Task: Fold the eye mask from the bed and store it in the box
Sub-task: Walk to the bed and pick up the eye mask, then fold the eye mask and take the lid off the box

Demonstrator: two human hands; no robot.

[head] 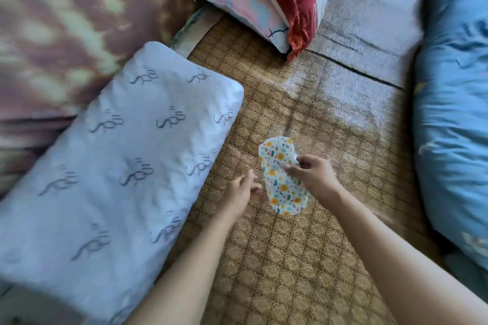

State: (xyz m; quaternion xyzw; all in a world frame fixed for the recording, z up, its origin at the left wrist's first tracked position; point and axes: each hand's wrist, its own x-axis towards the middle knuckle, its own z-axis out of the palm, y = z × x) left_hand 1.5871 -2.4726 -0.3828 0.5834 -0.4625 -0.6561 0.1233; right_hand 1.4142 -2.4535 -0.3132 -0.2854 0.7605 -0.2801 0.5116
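**Eye mask pinched in right hand above woven mat**

The floral eye mask sits at scene centre, unfolded, over the woven bed mat. The right hand pinches its right edge between thumb and fingers. The left hand, fingers loosely spread, is just left of the mask; contact cannot be told. A white pillow at left carries a repeated grey script motif, illegible. A blue quilt lies right.

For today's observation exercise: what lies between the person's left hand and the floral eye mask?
In the head view, only a narrow strip of bare woven mat separates the open left hand from the eye mask, which the right hand pinches.
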